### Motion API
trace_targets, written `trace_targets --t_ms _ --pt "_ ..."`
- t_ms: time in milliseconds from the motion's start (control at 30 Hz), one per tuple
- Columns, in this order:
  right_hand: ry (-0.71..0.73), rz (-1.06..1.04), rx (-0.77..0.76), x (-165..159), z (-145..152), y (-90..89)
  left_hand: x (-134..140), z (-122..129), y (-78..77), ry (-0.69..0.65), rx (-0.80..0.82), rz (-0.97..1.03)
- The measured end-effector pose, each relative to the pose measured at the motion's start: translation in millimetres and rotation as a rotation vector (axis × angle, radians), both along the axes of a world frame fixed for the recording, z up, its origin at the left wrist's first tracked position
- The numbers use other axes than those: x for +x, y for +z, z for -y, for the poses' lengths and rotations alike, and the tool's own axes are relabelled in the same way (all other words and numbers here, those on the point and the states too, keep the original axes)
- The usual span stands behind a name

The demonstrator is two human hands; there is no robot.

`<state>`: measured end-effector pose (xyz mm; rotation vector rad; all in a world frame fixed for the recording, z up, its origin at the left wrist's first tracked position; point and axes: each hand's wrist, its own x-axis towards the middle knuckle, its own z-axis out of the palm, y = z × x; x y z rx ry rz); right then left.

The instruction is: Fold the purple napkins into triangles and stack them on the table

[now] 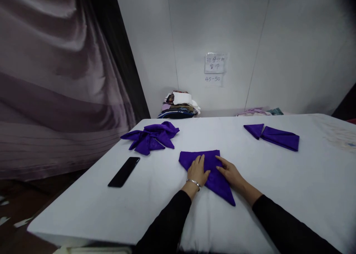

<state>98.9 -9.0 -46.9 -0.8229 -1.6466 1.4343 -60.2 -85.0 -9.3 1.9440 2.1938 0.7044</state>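
Note:
A purple cloth napkin (217,181) lies folded on the white table in front of me, its straight edge at the far side and a long point toward me at the right. My left hand (197,171), with a silver bracelet at the wrist, rests flat on its middle, fingers stretched out. At the napkin's right edge my right hand (230,172) touches the cloth with its fingers apart. Part of the napkin is hidden under both hands.
Loose purple napkins (152,135) lie bunched at the back left, near a black phone (124,172). Back right are a folded purple triangle (254,129) and a folded purple strip (280,137). Stacked clothes (179,107) stand behind the table (83,209); a handwritten sign (215,64) hangs above.

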Motion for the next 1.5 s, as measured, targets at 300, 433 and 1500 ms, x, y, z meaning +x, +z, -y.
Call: trace_targets --t_ms 300,433,1500 --pt "-0.037 0.011 -0.095 1.0 3.3 11.4 -11.3 4.0 0.3 -0.065 -0.006 0.009" --pt "-0.208 -0.021 0.006 19.3 -13.6 19.9 -19.3 20.9 11.6 -0.052 0.232 0.149" --pt "-0.715 -0.412 -0.038 125.4 -31.7 64.1 -26.6 59.8 9.3 0.071 0.07 0.241"
